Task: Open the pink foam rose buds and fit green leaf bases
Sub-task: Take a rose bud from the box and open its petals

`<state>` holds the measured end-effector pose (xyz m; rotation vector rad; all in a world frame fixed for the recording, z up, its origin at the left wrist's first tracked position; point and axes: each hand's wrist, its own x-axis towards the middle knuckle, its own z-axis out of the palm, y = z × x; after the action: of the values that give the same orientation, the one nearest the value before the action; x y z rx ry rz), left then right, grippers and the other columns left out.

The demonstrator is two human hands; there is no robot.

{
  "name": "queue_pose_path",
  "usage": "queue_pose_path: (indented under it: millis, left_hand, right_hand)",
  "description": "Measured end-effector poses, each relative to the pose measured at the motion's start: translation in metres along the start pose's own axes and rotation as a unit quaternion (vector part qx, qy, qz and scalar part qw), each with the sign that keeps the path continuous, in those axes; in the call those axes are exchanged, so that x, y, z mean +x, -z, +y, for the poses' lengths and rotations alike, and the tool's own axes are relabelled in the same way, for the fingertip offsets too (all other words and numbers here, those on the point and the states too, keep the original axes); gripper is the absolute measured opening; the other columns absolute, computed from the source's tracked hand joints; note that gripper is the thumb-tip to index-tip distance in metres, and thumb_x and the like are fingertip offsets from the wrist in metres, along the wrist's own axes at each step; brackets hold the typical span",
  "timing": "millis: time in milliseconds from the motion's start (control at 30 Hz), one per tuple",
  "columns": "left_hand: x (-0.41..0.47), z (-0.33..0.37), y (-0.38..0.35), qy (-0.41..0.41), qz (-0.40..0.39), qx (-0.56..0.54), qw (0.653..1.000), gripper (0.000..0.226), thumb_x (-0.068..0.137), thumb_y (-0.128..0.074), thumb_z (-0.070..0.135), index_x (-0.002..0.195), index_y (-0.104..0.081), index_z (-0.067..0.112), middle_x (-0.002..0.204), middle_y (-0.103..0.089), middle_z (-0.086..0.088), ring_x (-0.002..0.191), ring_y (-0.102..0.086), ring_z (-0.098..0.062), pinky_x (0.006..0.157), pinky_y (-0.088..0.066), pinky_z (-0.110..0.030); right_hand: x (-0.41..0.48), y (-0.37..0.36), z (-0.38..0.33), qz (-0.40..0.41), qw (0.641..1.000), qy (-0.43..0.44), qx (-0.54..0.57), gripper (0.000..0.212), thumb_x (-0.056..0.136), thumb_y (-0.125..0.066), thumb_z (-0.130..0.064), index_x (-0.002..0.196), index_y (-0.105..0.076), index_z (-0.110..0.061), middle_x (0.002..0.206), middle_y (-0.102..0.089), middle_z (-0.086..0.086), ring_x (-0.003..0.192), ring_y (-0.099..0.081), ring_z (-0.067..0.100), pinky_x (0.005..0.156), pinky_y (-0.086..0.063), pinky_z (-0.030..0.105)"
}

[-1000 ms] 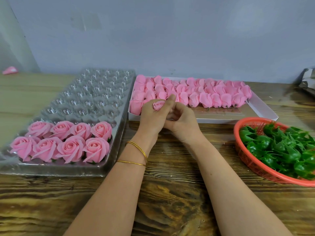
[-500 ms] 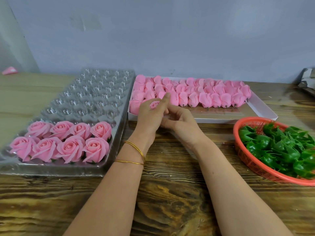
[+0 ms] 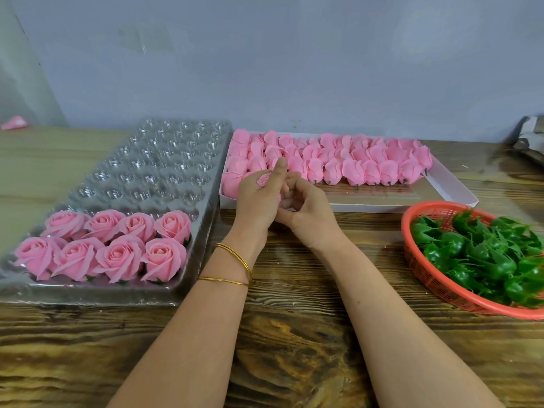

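My left hand (image 3: 257, 198) grips a pink foam rose bud (image 3: 263, 180) in front of the white box (image 3: 441, 184) of closed pink buds (image 3: 353, 160). My right hand (image 3: 309, 210) is against the left one, its curled fingers touching the bud's underside; most of the bud is hidden by both hands. Several opened roses (image 3: 117, 245) with green bases sit in the near rows of the clear plastic cell tray (image 3: 164, 160). Green leaf bases (image 3: 485, 254) fill the red basket (image 3: 426, 275) at the right.
Everything stands on a wooden table (image 3: 294, 334) against a grey wall. A small pink scrap (image 3: 14, 122) lies at the far left. A grey object (image 3: 530, 136) shows at the right edge.
Both hands stayed over the box's near left corner, working the bud; the left forefinger rose and the right fingers shifted beneath the bud.
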<state>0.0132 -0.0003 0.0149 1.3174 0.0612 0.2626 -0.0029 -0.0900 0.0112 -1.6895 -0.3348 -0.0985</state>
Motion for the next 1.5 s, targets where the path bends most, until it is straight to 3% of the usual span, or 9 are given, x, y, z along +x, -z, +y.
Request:
queue_pose_path:
  millis: [200,400,633,900,1067,1167,1267,1433,1500]
  left_hand:
    - [0.0013,-0.0001,0.0038,-0.002,-0.034,-0.015,0.999,0.035,0.091,-0.067,0.025,0.085,-0.068,-0.009,0.075,-0.074,-0.002,0.070,-0.069,-0.012,0.055,-0.053,-0.024]
    - [0.0027,-0.0008,0.0054,0.001,-0.030,0.017,0.999,0.028,0.088,-0.071,0.025,0.080,-0.072,-0.002,0.078,-0.074,-0.004,0.077,-0.070,-0.017,0.064,-0.057,-0.032]
    - [0.0038,-0.0006,0.0048,0.007,-0.008,0.004,1.000,0.038,0.091,-0.066,0.032,0.055,-0.067,0.021,0.062,-0.066,0.001,0.067,-0.065,-0.019,0.064,-0.054,-0.035]
    - [0.0003,0.0001,0.0024,-0.001,-0.033,0.018,0.999,0.036,0.092,-0.063,0.040,0.060,-0.073,0.027,0.061,-0.068,0.004,0.065,-0.068,-0.013,0.056,-0.055,-0.028]
    - [0.0010,-0.0005,0.0045,-0.012,-0.036,0.005,0.999,0.029,0.090,-0.069,0.029,0.083,-0.072,0.001,0.076,-0.069,-0.012,0.071,-0.067,-0.020,0.062,-0.057,-0.031]
    - [0.0011,-0.0015,0.0041,-0.024,-0.025,0.014,0.999,0.039,0.089,-0.069,0.027,0.090,-0.066,-0.012,0.081,-0.064,-0.021,0.074,-0.064,-0.022,0.069,-0.058,-0.040]
    - [0.0018,-0.0021,0.0049,-0.041,-0.012,0.042,0.998,0.030,0.089,-0.069,0.029,0.084,-0.072,0.000,0.083,-0.070,-0.020,0.076,-0.067,-0.019,0.075,-0.058,-0.040]
    - [-0.0007,-0.0030,0.0033,-0.060,-0.008,0.064,0.996,0.029,0.089,-0.068,0.028,0.061,-0.069,0.025,0.059,-0.065,0.005,0.060,-0.065,-0.008,0.056,-0.055,-0.025]
    - [-0.0015,-0.0015,0.0038,-0.075,-0.007,0.085,0.994,0.029,0.090,-0.065,0.030,0.063,-0.072,0.023,0.061,-0.069,-0.001,0.062,-0.069,-0.017,0.057,-0.058,-0.034]
  right_hand:
    - [-0.0026,0.0022,-0.0044,-0.016,1.000,-0.005,0.013,0.022,0.084,-0.065,0.012,0.106,-0.060,0.010,0.090,-0.061,0.024,0.080,-0.055,0.024,0.078,-0.046,0.036]
    - [-0.0049,0.0032,-0.0065,-0.042,0.999,-0.016,0.018,0.020,0.091,-0.057,0.010,0.110,-0.058,0.017,0.111,-0.059,0.041,0.092,-0.056,0.027,0.096,-0.046,0.052]
    - [-0.0024,0.0014,-0.0048,-0.024,0.999,-0.021,0.019,0.029,0.082,-0.064,0.014,0.109,-0.062,0.004,0.087,-0.061,0.001,0.072,-0.056,0.005,0.076,-0.051,0.022]
    - [-0.0018,0.0012,-0.0019,-0.006,1.000,0.008,0.013,0.031,0.078,-0.069,0.015,0.096,-0.060,-0.007,0.086,-0.061,0.003,0.073,-0.057,0.008,0.072,-0.051,0.020]
    - [-0.0014,0.0032,-0.0012,-0.011,1.000,0.005,0.019,0.023,0.084,-0.065,0.010,0.106,-0.065,0.003,0.104,-0.067,0.025,0.087,-0.063,0.023,0.087,-0.053,0.041]
    - [-0.0026,0.0024,-0.0012,-0.022,1.000,0.016,0.014,0.019,0.087,-0.060,0.012,0.104,-0.065,0.003,0.095,-0.068,0.017,0.087,-0.063,0.012,0.083,-0.052,0.028]
    - [-0.0036,0.0025,-0.0024,-0.027,0.999,0.026,0.001,0.019,0.087,-0.060,0.012,0.102,-0.066,0.001,0.088,-0.066,-0.001,0.079,-0.061,-0.006,0.078,-0.047,0.012]
    - [-0.0024,0.0011,-0.0056,-0.007,1.000,0.004,0.019,0.027,0.082,-0.059,0.017,0.104,-0.066,0.002,0.089,-0.067,0.007,0.080,-0.062,0.006,0.078,-0.052,0.018]
    - [-0.0013,0.0004,-0.0067,0.021,0.999,-0.010,0.037,0.033,0.081,-0.054,0.018,0.105,-0.066,-0.001,0.085,-0.067,0.004,0.077,-0.062,0.004,0.076,-0.052,0.018]
